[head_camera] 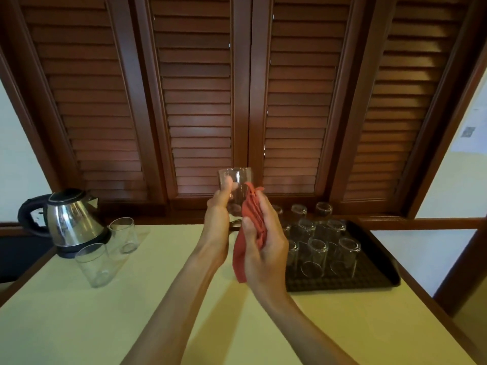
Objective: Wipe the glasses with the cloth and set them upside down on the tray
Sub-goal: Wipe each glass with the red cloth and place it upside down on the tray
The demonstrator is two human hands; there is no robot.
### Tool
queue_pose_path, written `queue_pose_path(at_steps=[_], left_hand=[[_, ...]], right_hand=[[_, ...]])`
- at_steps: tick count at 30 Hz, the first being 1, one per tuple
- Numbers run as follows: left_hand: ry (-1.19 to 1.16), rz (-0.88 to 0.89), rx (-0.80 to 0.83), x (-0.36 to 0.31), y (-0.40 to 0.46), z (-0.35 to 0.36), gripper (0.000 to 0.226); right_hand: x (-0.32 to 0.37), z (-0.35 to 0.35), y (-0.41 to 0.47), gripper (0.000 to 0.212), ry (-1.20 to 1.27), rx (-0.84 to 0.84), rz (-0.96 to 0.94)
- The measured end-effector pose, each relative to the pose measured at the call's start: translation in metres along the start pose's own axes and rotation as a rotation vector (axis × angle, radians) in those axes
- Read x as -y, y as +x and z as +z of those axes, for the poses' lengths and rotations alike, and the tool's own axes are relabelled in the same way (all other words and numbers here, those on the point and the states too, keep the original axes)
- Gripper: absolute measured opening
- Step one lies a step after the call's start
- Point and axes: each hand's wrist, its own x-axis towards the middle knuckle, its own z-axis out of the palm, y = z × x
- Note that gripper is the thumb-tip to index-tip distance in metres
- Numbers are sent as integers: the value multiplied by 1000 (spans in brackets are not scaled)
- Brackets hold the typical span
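A person's left hand (pixel 220 206) grips a clear drinking glass (pixel 235 184) upright, raised above the pale yellow tabletop (pixel 158 299). The right hand (pixel 263 241) clutches a red cloth (pixel 251 222) pressed against the glass's side. To the right, a dark tray (pixel 379 259) holds upturned glasses (pixel 316 256). On the left, two upright glasses (pixel 93 264) stand beside a steel electric kettle (pixel 71 222).

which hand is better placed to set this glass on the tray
Left. The left hand already grips the glass, while the right hand holds the cloth. The tray sits just right.
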Motion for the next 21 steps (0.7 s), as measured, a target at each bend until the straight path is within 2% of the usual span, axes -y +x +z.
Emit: queue_pose_path(at_steps=[2,4,8,10,14,16,18,21], left_hand=[[68,17,62,8,-5,3,69],[77,14,106,16,-12,6,60],[-62,100,14,13,-4,3,43],[1,124,29,16,-2,3,41],[89,30,149,25,-15,12,70],[74,69,107,15,-9,12,69],[19,103,6,6,1,9,55],[63,116,-52,16,4,9,45]], right_hand=[[-5,-4,19,43,47,-40,67],[-7,-14,46,43,132,-92,143],[-3,-8,18,42,15,-6,18],[-7,-6,2,43,-20,-25,8],[-8,-21,38,43,142,-113,134],[-2,-18,29,43,95,-64,97],[-1,-10,5,44,61,-24,112],[-10,-11,9,41,67,-80,117]])
